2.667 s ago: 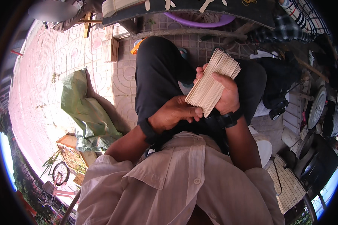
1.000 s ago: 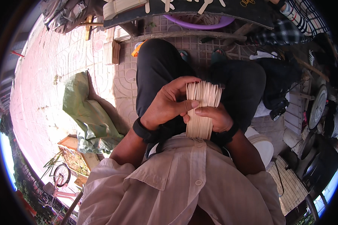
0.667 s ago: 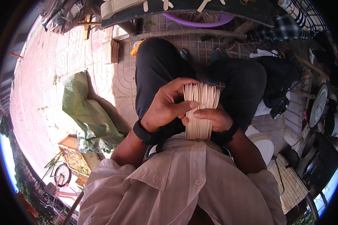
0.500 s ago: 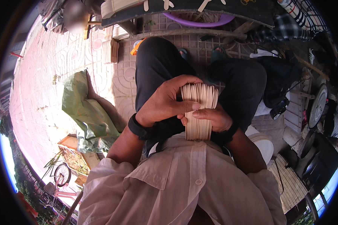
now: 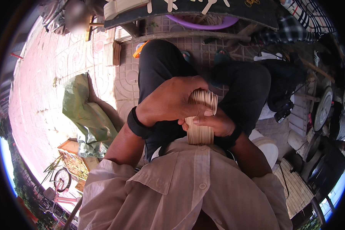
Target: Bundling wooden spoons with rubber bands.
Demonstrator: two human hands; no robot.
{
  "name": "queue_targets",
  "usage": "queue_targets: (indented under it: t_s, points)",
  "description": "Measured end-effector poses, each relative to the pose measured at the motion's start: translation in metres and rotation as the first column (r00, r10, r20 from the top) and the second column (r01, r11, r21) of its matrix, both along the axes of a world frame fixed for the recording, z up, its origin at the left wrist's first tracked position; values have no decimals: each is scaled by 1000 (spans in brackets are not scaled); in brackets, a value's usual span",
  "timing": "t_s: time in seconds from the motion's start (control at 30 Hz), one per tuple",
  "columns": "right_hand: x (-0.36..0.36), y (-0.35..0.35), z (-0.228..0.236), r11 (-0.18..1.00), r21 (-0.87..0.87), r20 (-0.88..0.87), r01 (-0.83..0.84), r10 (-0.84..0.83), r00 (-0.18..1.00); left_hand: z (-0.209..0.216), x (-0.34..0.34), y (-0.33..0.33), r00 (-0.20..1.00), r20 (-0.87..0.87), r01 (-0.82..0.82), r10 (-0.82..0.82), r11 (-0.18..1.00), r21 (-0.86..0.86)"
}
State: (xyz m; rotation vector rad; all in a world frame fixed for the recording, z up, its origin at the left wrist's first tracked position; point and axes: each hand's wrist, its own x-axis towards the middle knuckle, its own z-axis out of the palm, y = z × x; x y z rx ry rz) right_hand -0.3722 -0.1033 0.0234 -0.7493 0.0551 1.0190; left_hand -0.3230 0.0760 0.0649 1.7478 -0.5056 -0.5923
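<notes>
A thick stack of thin, round-ended wooden sticks (image 5: 200, 135) stands on edge between my two hands, close to my shirt front. My left hand (image 5: 176, 99) wraps the upper part of the stack, its thumb lying across the sticks and its fingers hidden behind. Lower down, my right hand (image 5: 217, 123) grips the same stack from the right, thumb across the near face. The rounded far ends of the sticks fan a little above my left thumb. Both wrists wear dark bands.
Ahead stands a dark low bench (image 5: 195, 9) with loose wooden sticks and rubber bands on it. A purple basin (image 5: 203, 23) sits beneath. On the paving to the left are a green sack (image 5: 86, 111) and bundled sticks (image 5: 113, 53). A white bucket (image 5: 265, 151) is at the right.
My left hand has closed further round the upper part of the stack and covers more of it. The top of the stack looks narrower and sits slightly lower.
</notes>
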Motion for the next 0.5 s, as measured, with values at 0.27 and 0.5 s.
queue_targets:
  t_s: [0.27,0.5]
  points:
    - [-4,1,-1,992,-34,94,-119,122,988,-8,1,-9,961,239,142,-136,990,-11]
    - [-5,1,-5,992,3,13,-126,126,992,-8,0,-10,977,175,127,-122,992,-15]
